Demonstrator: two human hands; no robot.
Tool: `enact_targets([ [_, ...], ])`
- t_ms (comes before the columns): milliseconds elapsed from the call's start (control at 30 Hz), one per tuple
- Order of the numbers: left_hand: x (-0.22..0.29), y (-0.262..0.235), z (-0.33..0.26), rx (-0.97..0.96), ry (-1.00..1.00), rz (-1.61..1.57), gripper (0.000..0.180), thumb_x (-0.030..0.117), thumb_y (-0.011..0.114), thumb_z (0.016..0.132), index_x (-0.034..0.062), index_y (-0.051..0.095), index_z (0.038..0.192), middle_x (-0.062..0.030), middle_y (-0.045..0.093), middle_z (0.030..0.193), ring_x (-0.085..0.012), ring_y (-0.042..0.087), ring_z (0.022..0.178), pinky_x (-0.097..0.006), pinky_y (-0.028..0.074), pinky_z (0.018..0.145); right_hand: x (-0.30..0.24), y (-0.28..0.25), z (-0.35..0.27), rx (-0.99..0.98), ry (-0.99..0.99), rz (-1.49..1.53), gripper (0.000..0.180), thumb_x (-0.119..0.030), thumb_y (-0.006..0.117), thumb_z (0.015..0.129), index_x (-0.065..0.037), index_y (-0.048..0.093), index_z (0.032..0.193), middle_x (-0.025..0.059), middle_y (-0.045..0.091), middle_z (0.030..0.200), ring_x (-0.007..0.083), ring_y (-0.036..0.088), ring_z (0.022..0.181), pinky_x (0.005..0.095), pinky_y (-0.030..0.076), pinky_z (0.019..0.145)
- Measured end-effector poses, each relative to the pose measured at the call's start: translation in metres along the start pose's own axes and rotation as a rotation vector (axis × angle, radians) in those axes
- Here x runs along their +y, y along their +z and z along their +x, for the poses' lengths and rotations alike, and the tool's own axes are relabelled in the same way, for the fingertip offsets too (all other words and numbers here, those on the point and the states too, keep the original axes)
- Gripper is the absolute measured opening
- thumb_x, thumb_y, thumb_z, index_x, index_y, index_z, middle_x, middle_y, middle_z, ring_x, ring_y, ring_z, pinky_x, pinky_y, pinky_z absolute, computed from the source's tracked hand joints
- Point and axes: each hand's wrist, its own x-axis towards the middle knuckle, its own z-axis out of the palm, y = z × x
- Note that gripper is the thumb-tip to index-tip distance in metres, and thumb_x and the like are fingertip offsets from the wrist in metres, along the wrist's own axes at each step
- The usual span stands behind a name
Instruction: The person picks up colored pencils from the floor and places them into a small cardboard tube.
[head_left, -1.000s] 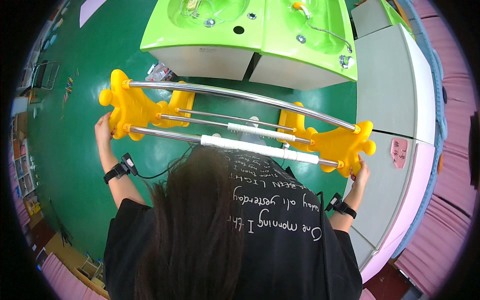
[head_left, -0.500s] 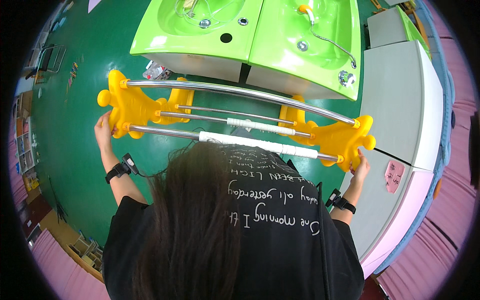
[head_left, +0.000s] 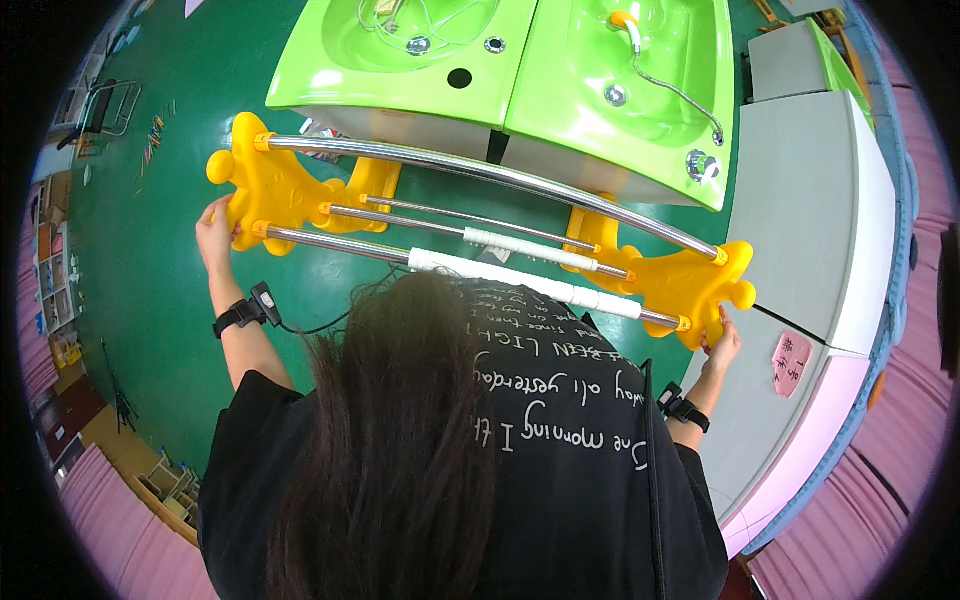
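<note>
A rack with yellow plastic end frames and several silvery metal bars [head_left: 470, 168] spans the middle of the view, close in front of me. White wrapping [head_left: 525, 284] covers part of the nearest bar and of a lower one. At the left end frame [head_left: 272, 185], my left hand [head_left: 215, 232] has its fingers closed on the outer near edge. My right hand [head_left: 724, 342] grips the near outer corner of the right end frame [head_left: 690, 285]; some of its fingertips are hidden behind the plastic. A black wristband with a small device sits on each wrist.
Two bright green basins [head_left: 517, 110] stand just beyond the rack; the right one holds a shower head on a hose [head_left: 634, 40]. A pale cabinet [head_left: 800, 200] flanks my right side. Shelves [head_left: 55, 270] line the far left, above the green floor [head_left: 190, 100].
The rack has turned slightly: its left end is farther from me, nearer the left basin, with my left hand moving along. My right hand keeps its grip, and the view has shifted a little.
</note>
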Motion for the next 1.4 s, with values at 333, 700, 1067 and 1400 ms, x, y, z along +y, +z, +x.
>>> enact_targets([
  [333,0.007,0.01,-0.014,0.237,0.016,0.011,0.028,0.023,0.055,0.084,0.0021,0.07,0.095,-0.007,0.066,0.074,-0.0116,0.053,0.05,-0.025,0.044,0.049,0.005,0.006,0.006,0.055,0.005,0.05,0.039,-0.024,0.046,0.088,0.001,0.064,0.112,0.0082,0.062,0.067,0.0103,0.047,0.042,0.0216,0.03,0.034],
  [700,0.015,0.013,-0.032,0.333,0.091,0.17,0.027,0.026,0.055,0.083,0.0024,0.069,0.087,-0.0079,0.064,0.071,-0.0143,0.055,0.05,-0.03,0.044,0.05,0.032,-0.01,0.017,0.135,0.01,0.01,0.034,-0.022,0.047,0.087,0.003,0.064,0.1,0.0112,0.061,0.064,0.0148,0.054,0.044,0.0248,0.035,0.036],
  [1067,0.032,-0.005,-0.035,0.209,0.129,0.219,0.033,0.033,0.057,0.084,0.0014,0.065,0.091,-0.0123,0.063,0.068,-0.019,0.058,0.052,-0.034,0.047,0.055,0.028,-0.019,0.037,0.196,-0.032,-0.331,0.039,-0.034,0.045,0.088,-0.002,0.065,0.098,0.0076,0.061,0.06,0.0142,0.055,0.044,0.0243,0.037,0.038],
  [1400,0.025,-0.012,-0.034,0.111,0.291,0.328,0.037,0.037,0.056,0.086,0.0025,0.064,0.093,-0.0168,0.067,0.081,-0.0304,0.065,0.074,-0.04,0.048,0.068,0.033,0.001,-0.073,-0.024,0.107,-0.028,0.054,-0.043,0.049,0.093,-0.009,0.034,0.131,0.0134,0.061,0.109,0.0225,0.067,0.078,0.0302,0.051,0.058],
])
